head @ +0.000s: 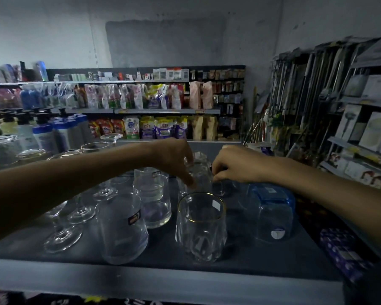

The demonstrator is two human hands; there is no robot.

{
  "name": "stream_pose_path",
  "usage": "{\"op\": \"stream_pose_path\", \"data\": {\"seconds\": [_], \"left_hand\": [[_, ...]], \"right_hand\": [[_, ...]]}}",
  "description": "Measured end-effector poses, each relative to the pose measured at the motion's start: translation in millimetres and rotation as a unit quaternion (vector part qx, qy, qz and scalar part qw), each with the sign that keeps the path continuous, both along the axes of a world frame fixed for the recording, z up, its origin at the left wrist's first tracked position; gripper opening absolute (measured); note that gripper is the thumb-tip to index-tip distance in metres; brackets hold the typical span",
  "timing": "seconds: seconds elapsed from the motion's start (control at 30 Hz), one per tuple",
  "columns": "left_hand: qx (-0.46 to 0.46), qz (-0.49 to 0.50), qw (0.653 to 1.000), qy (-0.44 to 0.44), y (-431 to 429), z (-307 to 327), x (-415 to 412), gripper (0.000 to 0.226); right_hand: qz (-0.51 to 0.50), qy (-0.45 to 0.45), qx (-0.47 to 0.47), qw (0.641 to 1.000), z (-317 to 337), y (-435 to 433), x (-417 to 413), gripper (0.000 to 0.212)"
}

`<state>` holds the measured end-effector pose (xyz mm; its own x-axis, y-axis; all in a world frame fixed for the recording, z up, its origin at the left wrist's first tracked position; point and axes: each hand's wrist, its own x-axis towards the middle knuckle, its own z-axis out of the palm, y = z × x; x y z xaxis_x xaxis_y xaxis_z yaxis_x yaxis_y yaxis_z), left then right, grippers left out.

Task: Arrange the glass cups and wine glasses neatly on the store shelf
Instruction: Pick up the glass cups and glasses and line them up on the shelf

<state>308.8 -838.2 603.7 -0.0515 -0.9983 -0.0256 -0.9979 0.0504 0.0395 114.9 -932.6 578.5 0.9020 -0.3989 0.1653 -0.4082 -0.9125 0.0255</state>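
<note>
On the shelf (163, 280), the left hand (174, 157) grips one far clear tumbler (201, 172) and the right hand (233, 166) curls beside it, its hold unclear. Nearer stand one gold-rimmed glass (201, 227), one blue glass (273, 212) (right) and, to the left, three wine-glass feet (63, 237).

A grey shelf (240, 256) is shown; wine glasses (63, 235) are set left of the gold-rimmed glass (201, 225), a blue cup (273, 214) right.

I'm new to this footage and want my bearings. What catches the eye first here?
Two hands meet over the middle of the shelf: the left hand grips a clear glass from above, the right hand curls close beside it. Nearest the camera stands a gold-rimmed glass, with a blue glass to its right and wine glasses at the left.
</note>
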Motion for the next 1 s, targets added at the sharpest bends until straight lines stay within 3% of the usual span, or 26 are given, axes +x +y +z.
{"op": "stream_pose_path", "data": {"seconds": [0.17, 0.23, 0.33, 0.43, 0.57, 0.7, 1.0], "left_hand": [[0.006, 0.015, 1.0, -0.027, -5, -2, -4, 0.066], [0.027, 0.016, 0.999, -0.02, -7, 3, -3, 0.068], [0.043, 0.021, 0.998, 0.034, -9, 16, 4, 0.057], [0.002, 0.023, 0.993, 0.112, -17, 27, 21, 0.041], [0.027, 0.015, 0.999, 0.043, -33, 29, 36, 0.052], [0.055, 0.004, 0.998, 0.015, -50, 26, 46, 0.065], [0.111, -0.018, 0.994, 0.001, -78, 27, 51, 0.062]], "right_hand": [[-0.003, 0.015, -0.032, 0.999, -6, -9, 2, 0.016], [0.007, 0.024, -0.004, 1.0, -1, -10, 2, 0.015], [0.008, -0.012, 0.05, 0.999, 16, -15, 1, 0.015], [0.012, -0.052, 0.032, 0.998, 30, -26, 6, 0.019], [-0.006, -0.031, -0.004, 0.999, 34, -40, 28, 0.039], [-0.034, 0.028, 0.029, 0.999, 30, -47, 49, 0.061], [-0.044, 0.016, 0.176, 0.983, 31, -66, 57, 0.05]]}}
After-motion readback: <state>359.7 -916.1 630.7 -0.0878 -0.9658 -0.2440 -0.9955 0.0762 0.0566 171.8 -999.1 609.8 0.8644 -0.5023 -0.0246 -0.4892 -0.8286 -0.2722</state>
